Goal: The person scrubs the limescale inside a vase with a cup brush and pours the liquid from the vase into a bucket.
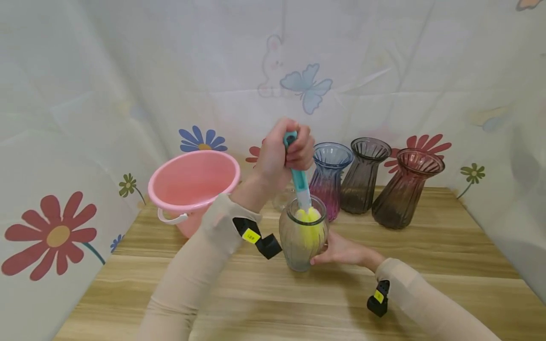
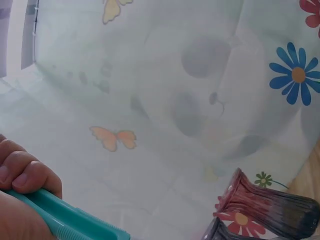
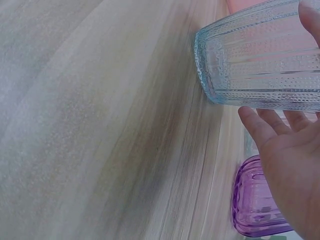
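Observation:
My left hand grips the teal handle of a bottle brush, fingers wrapped round it above the vase. The brush points down, and its yellow head is inside a clear ribbed glass vase. My right hand holds this vase low on its right side, thumb in front. In the right wrist view, the fingers lie along one side of the vase and the thumb along the other. The left wrist view shows only the curled fingers and part of the teal handle.
A pink bucket with a white handle stands at left on the wooden table. Behind the vase at right stand a blue-and-pink vase, a grey vase and a red-brown vase. A patterned curtain hangs behind.

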{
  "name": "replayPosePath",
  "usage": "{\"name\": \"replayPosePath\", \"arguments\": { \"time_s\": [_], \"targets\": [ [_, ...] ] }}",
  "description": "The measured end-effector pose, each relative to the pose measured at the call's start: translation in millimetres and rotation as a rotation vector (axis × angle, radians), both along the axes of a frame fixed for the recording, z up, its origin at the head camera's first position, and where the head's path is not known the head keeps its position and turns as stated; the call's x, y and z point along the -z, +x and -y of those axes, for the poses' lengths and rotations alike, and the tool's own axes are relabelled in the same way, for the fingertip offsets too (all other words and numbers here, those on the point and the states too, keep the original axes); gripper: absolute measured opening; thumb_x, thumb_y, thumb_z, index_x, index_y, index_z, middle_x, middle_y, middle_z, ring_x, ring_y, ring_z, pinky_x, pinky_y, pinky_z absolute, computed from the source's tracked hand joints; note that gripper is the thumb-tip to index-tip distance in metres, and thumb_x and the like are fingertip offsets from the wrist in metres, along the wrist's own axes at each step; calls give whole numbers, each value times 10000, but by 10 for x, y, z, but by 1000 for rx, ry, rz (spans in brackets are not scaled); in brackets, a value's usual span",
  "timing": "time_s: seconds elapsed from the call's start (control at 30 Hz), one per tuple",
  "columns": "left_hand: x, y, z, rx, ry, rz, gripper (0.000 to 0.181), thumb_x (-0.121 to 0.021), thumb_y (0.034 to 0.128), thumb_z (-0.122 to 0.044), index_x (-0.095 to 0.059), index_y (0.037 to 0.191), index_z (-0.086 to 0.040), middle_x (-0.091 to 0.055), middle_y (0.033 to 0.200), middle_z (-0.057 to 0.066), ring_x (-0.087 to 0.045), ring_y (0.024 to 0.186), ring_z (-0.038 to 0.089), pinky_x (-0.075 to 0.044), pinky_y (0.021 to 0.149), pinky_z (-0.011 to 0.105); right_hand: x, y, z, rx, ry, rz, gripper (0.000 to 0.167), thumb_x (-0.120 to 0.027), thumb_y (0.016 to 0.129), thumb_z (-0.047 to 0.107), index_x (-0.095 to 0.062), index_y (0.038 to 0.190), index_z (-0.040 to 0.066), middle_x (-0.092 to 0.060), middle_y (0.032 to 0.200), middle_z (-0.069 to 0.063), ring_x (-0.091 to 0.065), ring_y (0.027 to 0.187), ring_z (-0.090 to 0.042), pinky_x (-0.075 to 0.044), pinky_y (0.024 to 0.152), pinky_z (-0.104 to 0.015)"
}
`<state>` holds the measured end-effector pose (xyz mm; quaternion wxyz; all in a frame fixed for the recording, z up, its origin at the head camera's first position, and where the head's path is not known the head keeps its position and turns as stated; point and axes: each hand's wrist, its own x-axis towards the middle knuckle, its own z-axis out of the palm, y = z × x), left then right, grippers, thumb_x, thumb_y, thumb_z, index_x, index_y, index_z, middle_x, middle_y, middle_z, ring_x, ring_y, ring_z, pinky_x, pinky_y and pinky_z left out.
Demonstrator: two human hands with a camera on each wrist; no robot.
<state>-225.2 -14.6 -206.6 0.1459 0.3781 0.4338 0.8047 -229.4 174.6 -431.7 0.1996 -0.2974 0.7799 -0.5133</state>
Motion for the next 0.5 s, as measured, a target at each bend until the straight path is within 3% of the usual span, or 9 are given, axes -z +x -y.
{"name": "replayPosePath", "arguments": {
  "time_s": [0.1,0.23,0.37,0.5],
  "targets": [
    [-128,-4,33,-8,7,-24,395,-184,858,-154,-265,472,-143,-225,417,-37,-169,353,129,-99,401,266,-3,5,2,-10,-14,22,858,-740,749,133,-186,1398,38,-357,1391,-185,-369,1276,-346,-360,1010,-470],
    [-134,-23,36,-1,-1,-24,387,-177,852,-148,-256,474,-135,-220,416,-32,-171,353,131,-101,401,264,-8,15,10,-7,-12,41,868,-744,746,134,-181,1402,57,-351,1398,-170,-367,1279,-335,-369,1008,-445],
    [14,-46,-7,21,-17,8,388,-181,855,-148,-247,474,-131,-217,414,-40,-163,350,119,-92,397,265,-2,22,17,19,10,12,888,-759,731,162,-190,1405,69,-385,1378,-141,-400,1254,-294,-369,993,-398],
    [265,-73,-74,12,-77,8,395,-197,869,-151,-254,479,-124,-233,416,-39,-176,350,132,-118,384,263,24,21,28,29,16,-14,858,-759,733,173,-227,1397,58,-433,1344,-131,-447,1205,-242,-383,966,-348]
  ]
}}
